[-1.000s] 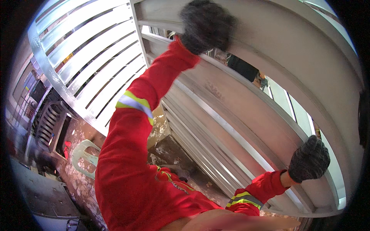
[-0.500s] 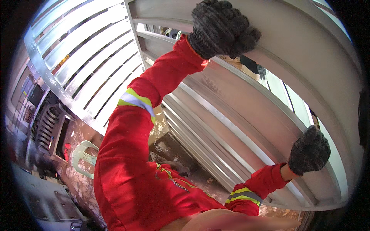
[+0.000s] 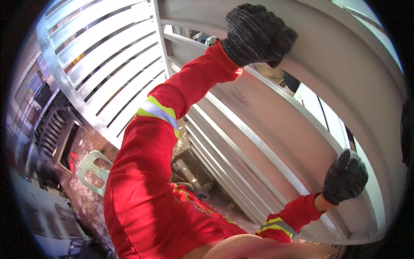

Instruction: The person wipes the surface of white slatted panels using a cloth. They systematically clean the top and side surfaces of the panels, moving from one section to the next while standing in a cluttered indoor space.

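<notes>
A large grey metal slatted panel [image 3: 276, 116] leans across the view, its broad slats separated by gaps. At the top, my left hand [image 3: 258, 36], in a dark grey knit glove, presses against a wide upper slat. Its fingers are curled, and a dark patch under them hides whatever they may hold. Lower on the right, my right hand [image 3: 345, 177], in a matching glove, is closed around the edge of a slat beside a gap. Both arms wear red sleeves [image 3: 142, 172] with yellow and silver reflective bands.
Another slatted metal panel [image 3: 71, 86] stands bright in sunlight at the left. Beyond it are a pale green plastic chair [image 3: 84, 172], a dark bench [image 3: 54, 134] and a red object [image 3: 73, 159] on the ground. A person's dark-clad part [image 3: 291, 82] shows through a gap.
The view has shifted slightly, so the panels appear farther right. My left hand stays against the upper slat, and my right hand sits a little lower in the picture, still at the slat edge.
</notes>
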Demonstrator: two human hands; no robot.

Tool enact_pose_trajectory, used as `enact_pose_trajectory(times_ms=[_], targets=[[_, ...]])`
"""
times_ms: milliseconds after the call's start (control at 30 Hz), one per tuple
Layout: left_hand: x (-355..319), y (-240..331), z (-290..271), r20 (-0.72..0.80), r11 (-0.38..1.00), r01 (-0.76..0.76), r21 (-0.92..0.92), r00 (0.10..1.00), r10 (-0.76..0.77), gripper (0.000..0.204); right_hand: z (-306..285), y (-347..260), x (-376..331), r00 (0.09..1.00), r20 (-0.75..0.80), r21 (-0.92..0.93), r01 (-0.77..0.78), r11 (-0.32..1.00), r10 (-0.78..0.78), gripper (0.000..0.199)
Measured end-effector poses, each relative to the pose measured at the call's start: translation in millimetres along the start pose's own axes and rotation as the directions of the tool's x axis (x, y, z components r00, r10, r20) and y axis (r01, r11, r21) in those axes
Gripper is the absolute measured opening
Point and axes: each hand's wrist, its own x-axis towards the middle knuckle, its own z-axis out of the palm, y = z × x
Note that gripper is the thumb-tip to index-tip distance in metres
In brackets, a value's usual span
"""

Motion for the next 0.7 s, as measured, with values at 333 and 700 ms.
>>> enact_pose_trajectory(times_ms=[333,700], targets=[[-114,-129,65,-0.001,0.953,0.23,0.195,0.972,-0.234,0.039,-2,-15,4,0.977,0.117,-0.086,-0.168,0.982,0.177,0.026],[-161,-172,67,-0.195,0.954,0.135,0.268,0.977,-0.083,0.033,3,-13,9,0.999,-0.027,-0.103,0.037,0.994,-0.04,0.026]])
